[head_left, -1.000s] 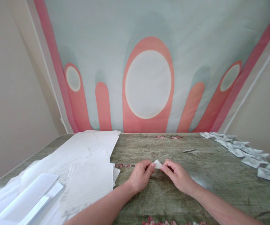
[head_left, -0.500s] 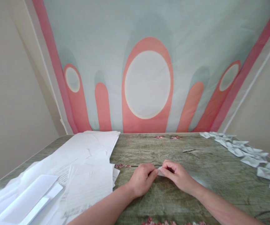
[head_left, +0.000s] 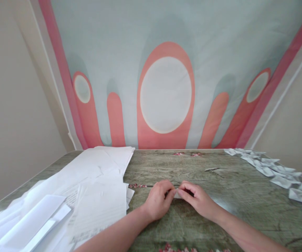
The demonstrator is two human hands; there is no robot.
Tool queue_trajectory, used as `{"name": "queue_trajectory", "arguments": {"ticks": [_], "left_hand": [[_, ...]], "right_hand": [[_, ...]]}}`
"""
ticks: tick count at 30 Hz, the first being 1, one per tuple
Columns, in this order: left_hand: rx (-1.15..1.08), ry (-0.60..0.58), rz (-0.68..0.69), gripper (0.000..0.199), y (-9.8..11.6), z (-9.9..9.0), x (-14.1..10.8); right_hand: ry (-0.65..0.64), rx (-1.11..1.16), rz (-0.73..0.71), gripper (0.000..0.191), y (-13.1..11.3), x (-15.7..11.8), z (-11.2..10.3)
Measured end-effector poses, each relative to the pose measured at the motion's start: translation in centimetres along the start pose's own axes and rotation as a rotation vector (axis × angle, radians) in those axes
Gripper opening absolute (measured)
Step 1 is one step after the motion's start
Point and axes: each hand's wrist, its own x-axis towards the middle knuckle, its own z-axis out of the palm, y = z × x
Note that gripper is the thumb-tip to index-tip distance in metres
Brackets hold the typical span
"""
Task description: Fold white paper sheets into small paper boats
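Observation:
Between my two hands, low over the middle of the table, is a small folded piece of white paper (head_left: 177,195). My left hand (head_left: 160,198) pinches its left side with thumb and curled fingers. On the other side my right hand (head_left: 196,198) pinches it too, thumb and index finger close to the left thumb. Most of the paper is covered by the fingers, so its full shape cannot be made out.
Loose white sheets (head_left: 100,206), some printed, pile up on the left, with folded paper strips (head_left: 32,224) on top. Several folded white paper pieces (head_left: 284,181) line the right edge of the wood-patterned table (head_left: 161,168). A coral and grey-green patterned panel (head_left: 205,42) rises behind.
Both hands stay in nearly the same place, still pinching the paper. My fingers have shifted slightly on it, and a little more of its lower edge shows.

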Motion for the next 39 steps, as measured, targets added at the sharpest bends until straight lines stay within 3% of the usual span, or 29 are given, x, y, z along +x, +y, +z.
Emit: {"name": "queue_trajectory", "arguments": {"ticks": [10, 20, 28, 34, 39], "left_hand": [[0.041, -0.025, 0.028, 0.018, 0.3, 0.2, -0.3], [-0.038, -0.032, -0.052, 0.010, 0.1, 0.3, -0.2], [-0.022, 0.035, -0.064, 0.010, -0.1, 0.5, -0.3], [-0.109, 0.046, -0.124, 0.012, -0.4, 0.6, -0.2], [-0.201, 0.061, -0.180, 0.024, -0.7, 0.7, 0.0]], "right_hand": [[0.004, -0.060, -0.062, 0.021, -0.3, -0.1, -0.2], [-0.025, -0.113, -0.065, 0.022, -0.2, -0.3, 0.1], [-0.006, -0.106, -0.030, 0.019, -0.3, -0.2, 0.6], [0.007, -0.115, -0.014, 0.021, -0.2, 0.0, 0.3], [0.055, -0.088, 0.008, 0.025, -0.1, 0.0, 0.1]]}}
